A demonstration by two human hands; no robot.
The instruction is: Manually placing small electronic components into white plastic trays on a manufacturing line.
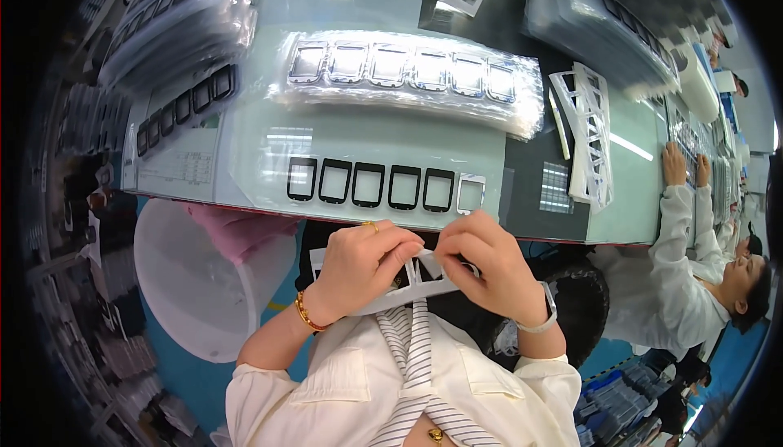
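Note:
In front of my body, just below the table edge, I hold a white strip with cut-out openings (428,289). My left hand (351,272) pinches its upper edge between thumb and fingers. Close beside it, my right hand (493,267) is closed on the same strip near its right end. Part of the strip is hidden behind both hands. Along the near edge of the glass-topped table lie several black rectangular frames (369,184) in a row. At the right end of that row, nearest my right hand, is a white-faced frame (471,194).
A clear plastic-wrapped stack of frames (408,68) lies mid-table. Bagged stacks (183,27) stand far left and far right (599,31). Used white strips (589,137) lie at the right. A white bin (196,284) stands below left. A co-worker (693,259) sits at the right.

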